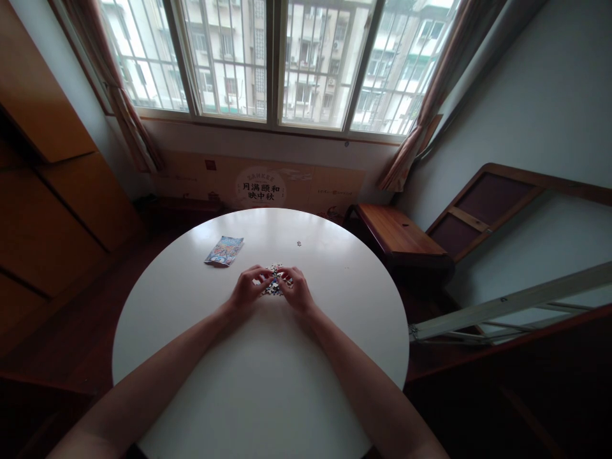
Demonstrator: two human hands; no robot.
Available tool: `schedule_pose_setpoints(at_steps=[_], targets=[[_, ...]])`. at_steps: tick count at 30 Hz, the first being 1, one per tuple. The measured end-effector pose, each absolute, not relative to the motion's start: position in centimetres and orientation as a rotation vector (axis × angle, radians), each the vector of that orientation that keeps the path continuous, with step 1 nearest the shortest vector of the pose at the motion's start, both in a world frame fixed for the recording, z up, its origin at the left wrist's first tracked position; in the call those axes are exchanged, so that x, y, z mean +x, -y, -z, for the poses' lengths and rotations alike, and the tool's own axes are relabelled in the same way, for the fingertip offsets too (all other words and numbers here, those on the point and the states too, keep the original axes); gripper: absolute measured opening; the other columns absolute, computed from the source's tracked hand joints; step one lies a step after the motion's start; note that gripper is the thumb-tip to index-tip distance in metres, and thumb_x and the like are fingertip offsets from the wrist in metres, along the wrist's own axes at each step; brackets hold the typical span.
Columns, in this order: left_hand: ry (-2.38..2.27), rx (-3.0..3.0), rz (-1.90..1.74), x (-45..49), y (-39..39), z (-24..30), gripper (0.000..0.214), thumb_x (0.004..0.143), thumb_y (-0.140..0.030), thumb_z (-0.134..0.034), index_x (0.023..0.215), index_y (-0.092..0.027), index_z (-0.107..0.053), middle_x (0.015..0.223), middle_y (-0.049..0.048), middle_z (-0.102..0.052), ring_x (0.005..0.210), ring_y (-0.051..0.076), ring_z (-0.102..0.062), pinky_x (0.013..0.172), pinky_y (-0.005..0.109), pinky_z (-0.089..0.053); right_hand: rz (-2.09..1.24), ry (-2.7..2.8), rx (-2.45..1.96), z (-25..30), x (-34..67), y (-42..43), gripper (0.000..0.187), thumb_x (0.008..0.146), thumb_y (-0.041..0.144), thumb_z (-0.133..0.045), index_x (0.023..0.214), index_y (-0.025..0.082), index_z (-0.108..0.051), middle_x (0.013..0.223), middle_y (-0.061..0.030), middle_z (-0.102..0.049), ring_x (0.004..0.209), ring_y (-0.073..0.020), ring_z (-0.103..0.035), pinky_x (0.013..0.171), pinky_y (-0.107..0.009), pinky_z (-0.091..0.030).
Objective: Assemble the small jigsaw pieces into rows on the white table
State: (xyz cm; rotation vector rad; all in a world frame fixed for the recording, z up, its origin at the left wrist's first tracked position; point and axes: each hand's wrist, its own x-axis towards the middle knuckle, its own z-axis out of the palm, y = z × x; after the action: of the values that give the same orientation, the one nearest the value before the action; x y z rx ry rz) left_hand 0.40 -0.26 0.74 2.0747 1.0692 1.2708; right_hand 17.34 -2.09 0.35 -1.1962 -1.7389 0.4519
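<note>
A small heap of jigsaw puzzle pieces (274, 291) lies on the round white table (268, 376), in white, black and blue tones. Over its left side my left hand (248, 287) is curled, thumb and fingers closed in a pinch at a puzzle piece. From the right, my right hand (297, 290) mirrors it, its fingertips also pinched at a piece. Both sets of fingertips nearly meet above the heap. The pieces are tiny here, and the fingers partly cover them.
A colourful printed packet (224, 251) lies beyond my left hand. One or two loose pieces (299, 243) sit farther back on the tabletop. A wooden bench-like table (401, 229) stands behind the right edge. Wooden cabinets (57, 210) are at left, with a barred window (315, 64) ahead.
</note>
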Motion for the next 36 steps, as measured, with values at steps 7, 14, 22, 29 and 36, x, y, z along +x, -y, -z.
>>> schedule_pose_setpoints(at_steps=[7, 14, 22, 29, 36], targets=[[-1.080, 2.057, -1.255, 0.46, 0.26, -0.78, 0.019, 0.081, -0.030, -0.059, 0.090, -0.017, -0.068, 0.082, 0.0042, -0.064, 0.063, 0.012, -0.059, 0.059, 0.023, -0.050, -0.465, 1.728, -1.187, -0.35, 17.31, 2.06, 0.019, 0.082, 0.021, -0.055, 0.098, 0.020, -0.065, 0.086, -0.0045, -0.059, 0.083, -0.0174, -0.057, 0.078, -0.031, -0.047], [-1.059, 2.057, -1.238, 0.48, 0.21, -0.66, 0.021, 0.079, -0.031, -0.062, 0.094, -0.017, -0.066, 0.084, 0.0033, -0.062, 0.062, 0.011, -0.058, 0.061, 0.024, -0.050, -0.492, 1.713, -1.161, -0.30, 17.27, 2.06, 0.016, 0.083, 0.024, -0.056, 0.096, 0.020, -0.065, 0.089, -0.0049, -0.059, 0.084, -0.0171, -0.058, 0.075, -0.030, -0.048], [-1.031, 2.055, -1.198, 0.51, 0.11, -0.56, 0.029, 0.078, -0.034, -0.063, 0.102, -0.018, -0.064, 0.089, 0.0040, -0.061, 0.066, 0.011, -0.059, 0.061, 0.023, -0.050, -0.491, 1.713, -1.154, -0.25, 17.33, 2.09, 0.015, 0.085, 0.026, -0.056, 0.095, 0.020, -0.064, 0.089, -0.0048, -0.059, 0.085, -0.0173, -0.058, 0.077, -0.031, -0.047], [-1.003, 2.039, -1.205, 0.52, -0.04, -0.36, 0.028, 0.080, -0.037, -0.062, 0.098, -0.017, -0.066, 0.087, 0.0042, -0.061, 0.069, 0.012, -0.060, 0.061, 0.023, -0.050, -0.492, 1.719, -1.143, -0.19, 17.34, 2.07, 0.015, 0.084, 0.025, -0.057, 0.096, 0.020, -0.064, 0.090, -0.0047, -0.059, 0.085, -0.0170, -0.058, 0.077, -0.030, -0.047], [-0.976, 2.052, -1.207, 0.39, -0.19, -0.16, 0.029, 0.081, -0.038, -0.061, 0.099, -0.017, -0.066, 0.087, 0.0041, -0.060, 0.068, 0.012, -0.059, 0.063, 0.024, -0.052, -0.513, 1.722, -1.129, -0.18, 17.36, 2.02, 0.015, 0.084, 0.026, -0.057, 0.096, 0.019, -0.064, 0.089, -0.0046, -0.058, 0.079, -0.0157, -0.058, 0.074, -0.029, -0.048]])
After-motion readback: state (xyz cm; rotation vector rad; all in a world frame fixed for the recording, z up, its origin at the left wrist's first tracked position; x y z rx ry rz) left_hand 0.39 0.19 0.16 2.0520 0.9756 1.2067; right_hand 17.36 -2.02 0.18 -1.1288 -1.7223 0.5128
